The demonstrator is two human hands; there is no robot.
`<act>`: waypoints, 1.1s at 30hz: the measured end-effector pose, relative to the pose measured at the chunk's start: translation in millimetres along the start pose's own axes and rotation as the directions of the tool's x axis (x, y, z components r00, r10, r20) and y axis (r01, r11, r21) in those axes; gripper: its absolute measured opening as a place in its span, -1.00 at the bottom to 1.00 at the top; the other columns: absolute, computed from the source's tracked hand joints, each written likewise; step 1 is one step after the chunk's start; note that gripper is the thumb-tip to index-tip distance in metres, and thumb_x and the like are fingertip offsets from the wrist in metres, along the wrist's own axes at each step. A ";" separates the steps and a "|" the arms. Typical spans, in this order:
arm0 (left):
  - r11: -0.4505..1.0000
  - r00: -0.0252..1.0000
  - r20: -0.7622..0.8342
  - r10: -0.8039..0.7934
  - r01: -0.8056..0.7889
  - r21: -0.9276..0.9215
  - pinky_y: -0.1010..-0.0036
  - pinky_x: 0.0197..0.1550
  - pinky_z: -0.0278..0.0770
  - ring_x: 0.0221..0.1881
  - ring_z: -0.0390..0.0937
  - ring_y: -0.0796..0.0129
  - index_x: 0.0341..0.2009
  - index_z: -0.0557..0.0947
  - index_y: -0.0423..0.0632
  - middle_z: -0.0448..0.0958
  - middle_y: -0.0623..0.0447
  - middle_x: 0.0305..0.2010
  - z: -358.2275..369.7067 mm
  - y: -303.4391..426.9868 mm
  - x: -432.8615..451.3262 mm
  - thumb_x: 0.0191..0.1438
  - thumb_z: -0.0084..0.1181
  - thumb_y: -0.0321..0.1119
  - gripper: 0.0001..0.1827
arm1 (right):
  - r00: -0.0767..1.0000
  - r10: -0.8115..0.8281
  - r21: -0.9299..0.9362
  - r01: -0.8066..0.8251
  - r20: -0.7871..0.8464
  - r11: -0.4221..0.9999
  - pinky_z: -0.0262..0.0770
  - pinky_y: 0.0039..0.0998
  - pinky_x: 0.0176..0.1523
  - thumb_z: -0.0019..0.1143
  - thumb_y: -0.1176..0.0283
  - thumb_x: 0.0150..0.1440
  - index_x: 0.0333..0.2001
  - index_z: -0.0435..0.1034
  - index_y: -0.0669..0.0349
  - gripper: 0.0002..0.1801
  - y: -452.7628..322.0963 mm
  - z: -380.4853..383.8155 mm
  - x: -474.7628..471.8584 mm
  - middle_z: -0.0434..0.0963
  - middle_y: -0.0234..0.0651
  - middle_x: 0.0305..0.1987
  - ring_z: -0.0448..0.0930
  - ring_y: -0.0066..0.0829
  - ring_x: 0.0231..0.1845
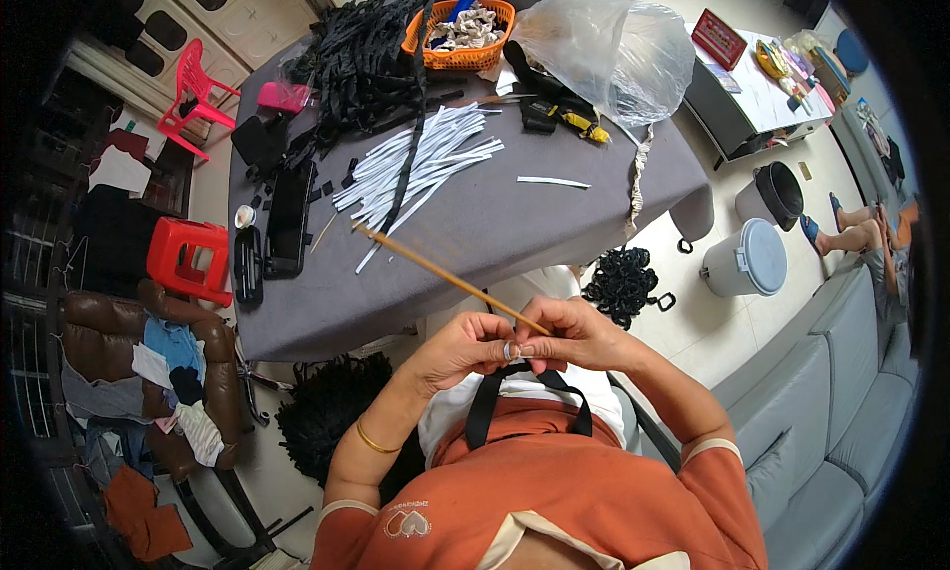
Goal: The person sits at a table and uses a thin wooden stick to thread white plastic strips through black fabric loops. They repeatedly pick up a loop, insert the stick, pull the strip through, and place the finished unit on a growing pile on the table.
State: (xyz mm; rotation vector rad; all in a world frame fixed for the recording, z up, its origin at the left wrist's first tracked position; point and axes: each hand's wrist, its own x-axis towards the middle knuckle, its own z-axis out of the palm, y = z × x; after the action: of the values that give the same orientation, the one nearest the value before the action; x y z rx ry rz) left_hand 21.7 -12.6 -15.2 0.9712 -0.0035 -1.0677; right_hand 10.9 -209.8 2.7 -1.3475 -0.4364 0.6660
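Both my hands meet just off the table's near edge. My left hand (475, 349) pinches a small looped end of white elastic (510, 351) between thumb and fingers. My right hand (568, 336) touches the same piece and also holds a thin wooden stick (445, 276), which reaches up and left over the table. A black strap (484, 414) hangs below the hands across my lap; whether the fingers hold it is hard to tell. On the grey-covered table (475, 214) lies a pile of white elastic strips (423, 158), with one strip (553, 182) apart to the right.
Black straps (364, 65) heap at the table's far left, beside an orange basket (460, 54) and a clear plastic bag (608, 50). A phone (289, 206) lies at left. Black loops (623, 284) and a lidded bin (746, 258) stand right. Another person's legs (846, 236) show far right.
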 end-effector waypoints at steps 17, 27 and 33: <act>0.608 0.873 -0.135 0.468 -0.208 0.766 0.62 -0.47 0.31 -0.53 0.34 0.59 -0.46 0.50 -0.25 0.45 0.10 -0.59 21.5 11.1 -6.3 -0.04 -0.01 -0.41 -0.85 | 0.960 -0.007 -0.081 -0.017 -0.281 0.997 0.23 -0.64 -0.56 -0.09 0.44 0.06 -0.41 0.24 0.29 -0.87 6.6 9.8 1.2 0.37 -0.44 -0.65 0.34 -0.70 -0.64; 0.757 0.864 -0.119 0.489 -0.353 0.549 0.74 -0.45 0.17 -0.50 0.19 0.66 -0.39 0.45 -0.18 0.32 0.22 -0.51 14.7 16.9 -15.2 -0.01 -0.05 -0.44 -0.91 | 0.919 0.064 0.429 0.119 -0.390 0.896 -0.06 -0.69 -0.67 -0.07 0.51 -0.07 -0.73 0.08 0.14 -0.72 5.6 -35.9 -19.0 0.16 -0.53 -0.77 0.07 -0.77 -0.76; 0.744 0.891 -0.171 0.421 -0.232 0.626 0.68 -0.36 0.33 -0.43 0.36 0.61 -0.29 0.51 -0.23 0.48 0.14 -0.46 10.6 15.4 -14.6 -0.03 0.03 -0.39 -0.79 | 0.928 -0.050 0.334 0.182 -0.368 0.925 0.06 -0.68 -0.64 -0.04 0.51 -0.05 -0.66 0.22 0.24 -0.81 9.7 -29.1 -21.0 0.23 -0.49 -0.74 0.17 -0.73 -0.73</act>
State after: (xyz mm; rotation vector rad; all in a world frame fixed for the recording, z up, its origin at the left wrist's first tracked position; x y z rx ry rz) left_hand 20.7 -7.0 7.7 1.6348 -0.2679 -0.5675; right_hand 12.2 -244.6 -10.4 -1.0469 -0.0917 0.3670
